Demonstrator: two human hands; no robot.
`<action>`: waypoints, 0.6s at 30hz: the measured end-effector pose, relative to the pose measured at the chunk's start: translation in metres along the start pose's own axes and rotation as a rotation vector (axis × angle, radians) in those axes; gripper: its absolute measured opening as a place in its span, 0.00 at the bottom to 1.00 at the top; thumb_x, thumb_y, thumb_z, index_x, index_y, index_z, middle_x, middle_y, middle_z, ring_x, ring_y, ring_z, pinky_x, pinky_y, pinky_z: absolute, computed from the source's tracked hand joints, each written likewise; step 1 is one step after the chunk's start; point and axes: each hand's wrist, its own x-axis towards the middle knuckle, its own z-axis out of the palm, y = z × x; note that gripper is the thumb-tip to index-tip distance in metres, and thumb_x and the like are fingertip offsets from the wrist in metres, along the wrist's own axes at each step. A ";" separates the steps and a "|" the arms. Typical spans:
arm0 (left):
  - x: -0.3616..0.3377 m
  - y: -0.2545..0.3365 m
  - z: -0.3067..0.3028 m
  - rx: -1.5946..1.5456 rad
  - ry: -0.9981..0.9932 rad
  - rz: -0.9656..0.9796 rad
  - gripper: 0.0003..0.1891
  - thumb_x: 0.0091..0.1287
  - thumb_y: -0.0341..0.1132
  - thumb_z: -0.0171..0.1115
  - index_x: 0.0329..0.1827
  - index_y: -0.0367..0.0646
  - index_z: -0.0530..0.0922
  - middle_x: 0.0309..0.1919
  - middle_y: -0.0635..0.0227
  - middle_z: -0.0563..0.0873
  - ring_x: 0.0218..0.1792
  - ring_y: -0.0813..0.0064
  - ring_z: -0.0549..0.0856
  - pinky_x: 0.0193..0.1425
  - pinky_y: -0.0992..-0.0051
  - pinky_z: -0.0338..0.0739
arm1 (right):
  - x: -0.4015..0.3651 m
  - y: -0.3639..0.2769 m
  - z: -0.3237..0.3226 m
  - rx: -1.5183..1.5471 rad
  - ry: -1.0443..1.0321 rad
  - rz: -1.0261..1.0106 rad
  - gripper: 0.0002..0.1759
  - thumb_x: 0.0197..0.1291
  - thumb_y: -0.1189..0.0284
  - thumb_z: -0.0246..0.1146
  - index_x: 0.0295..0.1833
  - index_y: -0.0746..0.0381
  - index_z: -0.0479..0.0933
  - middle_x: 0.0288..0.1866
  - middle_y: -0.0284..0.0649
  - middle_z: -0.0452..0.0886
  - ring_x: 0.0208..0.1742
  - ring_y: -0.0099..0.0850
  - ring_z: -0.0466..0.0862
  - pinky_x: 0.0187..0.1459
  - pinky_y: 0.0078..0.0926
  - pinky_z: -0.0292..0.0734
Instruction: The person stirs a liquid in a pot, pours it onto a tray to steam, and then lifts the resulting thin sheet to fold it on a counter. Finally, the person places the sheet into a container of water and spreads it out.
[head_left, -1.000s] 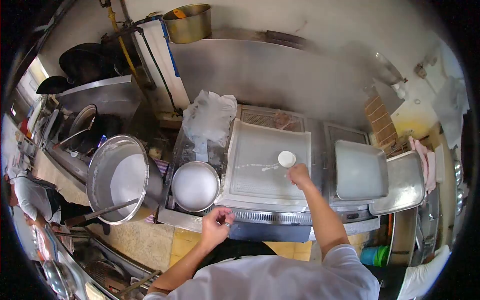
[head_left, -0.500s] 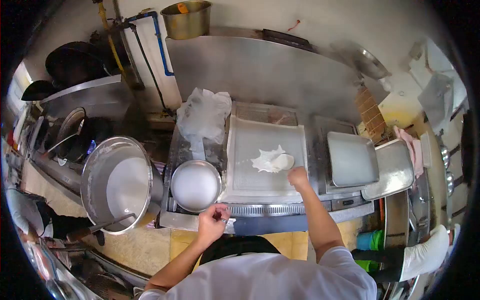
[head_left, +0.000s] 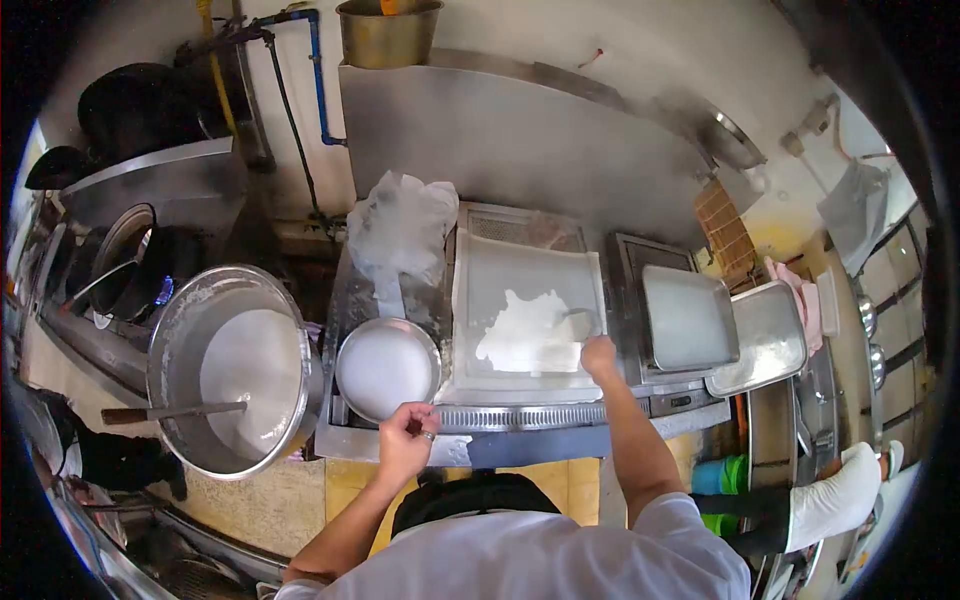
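Observation:
My right hand [head_left: 599,357] is closed around the handle of a ladle [head_left: 577,323], whose bowl rests low over a cloth [head_left: 480,262] on the steamer. White batter [head_left: 525,330] lies on that cloth in an irregular patch, left of the ladle. My left hand [head_left: 406,440] has its fingers curled together at the near edge of a round pan [head_left: 388,368] of white liquid. Whether it grips the rim or something small is hidden.
At left stands a large pot [head_left: 160,350] of white batter, with a wooden-handled tool [head_left: 175,412] across its rim. Crumpled wet cloth [head_left: 403,225] lies behind the round pan. Rectangular trays [head_left: 690,318] sit at right. Other people's bodies show at both sides.
The batter patch has spread wider and toward the near left on the cloth. My right hand has shifted slightly with the ladle. The pot's wooden-handled tool has swung to a more level position.

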 end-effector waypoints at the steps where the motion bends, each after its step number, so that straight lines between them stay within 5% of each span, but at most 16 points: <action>1: 0.000 -0.003 0.001 -0.009 -0.002 -0.013 0.07 0.70 0.27 0.70 0.47 0.36 0.85 0.29 0.73 0.87 0.28 0.87 0.79 0.33 0.81 0.76 | 0.009 0.002 0.004 -0.016 -0.002 0.040 0.09 0.52 0.74 0.62 0.35 0.67 0.86 0.40 0.60 0.88 0.45 0.54 0.88 0.51 0.50 0.84; 6: 0.005 -0.012 0.018 -0.050 -0.032 -0.023 0.08 0.69 0.25 0.70 0.49 0.36 0.84 0.31 0.73 0.87 0.30 0.88 0.80 0.35 0.81 0.76 | 0.048 -0.012 -0.013 0.024 -0.080 -0.046 0.14 0.54 0.76 0.60 0.44 0.71 0.85 0.44 0.64 0.86 0.48 0.59 0.87 0.56 0.50 0.83; 12: 0.031 -0.011 0.071 0.165 -0.138 0.121 0.14 0.63 0.26 0.72 0.51 0.39 0.84 0.34 0.61 0.91 0.34 0.71 0.89 0.39 0.72 0.84 | 0.100 0.007 0.023 0.084 0.037 -0.159 0.21 0.52 0.82 0.58 0.53 0.76 0.82 0.44 0.65 0.82 0.47 0.62 0.83 0.52 0.52 0.79; 16: 0.052 -0.004 0.121 0.530 -0.295 0.297 0.26 0.67 0.40 0.72 0.63 0.33 0.80 0.57 0.45 0.87 0.58 0.54 0.87 0.64 0.52 0.80 | 0.084 -0.037 -0.023 0.186 0.211 -0.205 0.22 0.52 0.87 0.55 0.54 0.78 0.80 0.44 0.63 0.80 0.48 0.59 0.81 0.48 0.50 0.76; 18: 0.060 -0.013 0.150 0.818 -0.411 0.303 0.35 0.71 0.48 0.66 0.70 0.28 0.73 0.69 0.38 0.76 0.71 0.46 0.75 0.76 0.47 0.66 | 0.077 -0.042 -0.035 0.238 0.224 -0.194 0.24 0.53 0.89 0.54 0.57 0.78 0.80 0.46 0.62 0.80 0.49 0.58 0.81 0.49 0.49 0.76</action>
